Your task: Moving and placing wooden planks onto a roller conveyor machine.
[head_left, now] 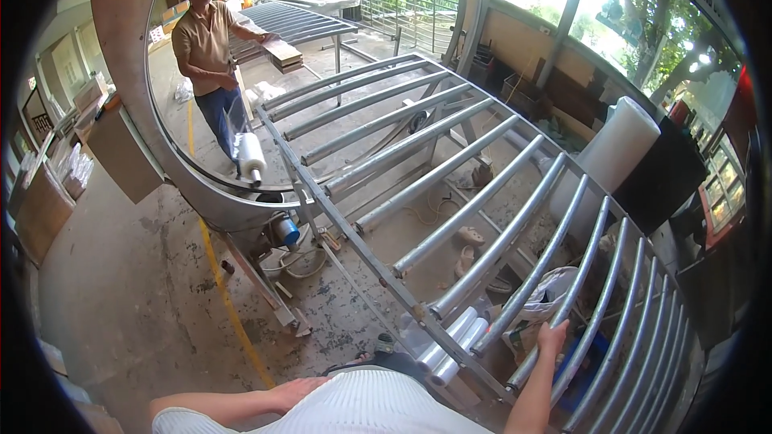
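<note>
My right hand (552, 337) is closed around a metal roller (575, 285) of the roller conveyor, at the lower right. The conveyor's long row of grey rollers sits in a steel side frame (354, 237) and runs from near me to the far middle. At the lower left, my left hand (299, 392) lies against the side of my white ribbed shirt (378, 402). Its fingers look flat, partly lost at the fabric, and no object shows in it. Just beyond me, clear film rolls (458, 345) stand beside the conveyor frame.
A large ring-shaped machine frame (133, 104) arches round the conveyor's far end. Behind it, a person (207, 48) has one hand at stacked boards (281, 54); a film roll (251, 157) hangs nearby. White wrap roll (619, 141) stands at right. Under the rollers are a blue bin (587, 362) and hoses.
</note>
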A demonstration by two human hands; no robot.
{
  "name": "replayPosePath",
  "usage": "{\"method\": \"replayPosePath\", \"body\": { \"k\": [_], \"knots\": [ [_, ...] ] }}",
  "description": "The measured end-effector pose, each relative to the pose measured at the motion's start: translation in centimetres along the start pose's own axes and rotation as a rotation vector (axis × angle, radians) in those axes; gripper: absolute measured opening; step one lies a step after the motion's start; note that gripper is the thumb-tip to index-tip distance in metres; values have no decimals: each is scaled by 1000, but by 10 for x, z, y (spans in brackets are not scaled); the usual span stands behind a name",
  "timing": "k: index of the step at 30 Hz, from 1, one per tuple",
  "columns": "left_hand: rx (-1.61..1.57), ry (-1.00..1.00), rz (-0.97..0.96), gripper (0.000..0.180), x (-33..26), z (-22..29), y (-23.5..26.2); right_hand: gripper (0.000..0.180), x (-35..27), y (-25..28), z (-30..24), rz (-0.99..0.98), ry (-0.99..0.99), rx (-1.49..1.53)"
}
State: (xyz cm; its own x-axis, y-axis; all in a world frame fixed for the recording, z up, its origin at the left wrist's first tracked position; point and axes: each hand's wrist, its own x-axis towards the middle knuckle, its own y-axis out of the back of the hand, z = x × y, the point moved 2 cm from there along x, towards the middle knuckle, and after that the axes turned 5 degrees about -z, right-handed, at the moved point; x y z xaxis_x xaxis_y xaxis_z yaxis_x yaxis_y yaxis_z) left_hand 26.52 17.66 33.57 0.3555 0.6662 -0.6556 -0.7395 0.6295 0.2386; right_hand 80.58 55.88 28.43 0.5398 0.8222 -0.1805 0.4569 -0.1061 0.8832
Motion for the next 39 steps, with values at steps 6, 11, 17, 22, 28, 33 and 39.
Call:
{"method": "replayPosePath", "body": {
  "k": [6, 11, 17, 22, 28, 33, 39],
  "knots": [
    [-55, 43, -1, 80, -5, 10, 5, 90, 9, -8, 6, 12, 36, -29],
    [-24, 34, 0, 82, -3, -4, 2, 91, 14, -13, 14, 44, 46, -42],
    [-19, 37, -27, 84, 1, -1, 6, 92, 17, -17, 18, 40, 60, -68],
    [-25, 34, -38, 85, 9, -13, 4, 91, 19, -18, 19, 34, 67, -78],
    [42, 8, -49, 88, 10, -15, 3, 91, 16, -14, 14, 27, 56, -88],
    [68, -10, -36, 87, 14, -28, -4, 91, 19, -16, 18, 41, 64, -89],
    [18, 10, -38, 87, 15, -23, -2, 91, 12, -11, 11, 16, 34, -87]
  ]
}}
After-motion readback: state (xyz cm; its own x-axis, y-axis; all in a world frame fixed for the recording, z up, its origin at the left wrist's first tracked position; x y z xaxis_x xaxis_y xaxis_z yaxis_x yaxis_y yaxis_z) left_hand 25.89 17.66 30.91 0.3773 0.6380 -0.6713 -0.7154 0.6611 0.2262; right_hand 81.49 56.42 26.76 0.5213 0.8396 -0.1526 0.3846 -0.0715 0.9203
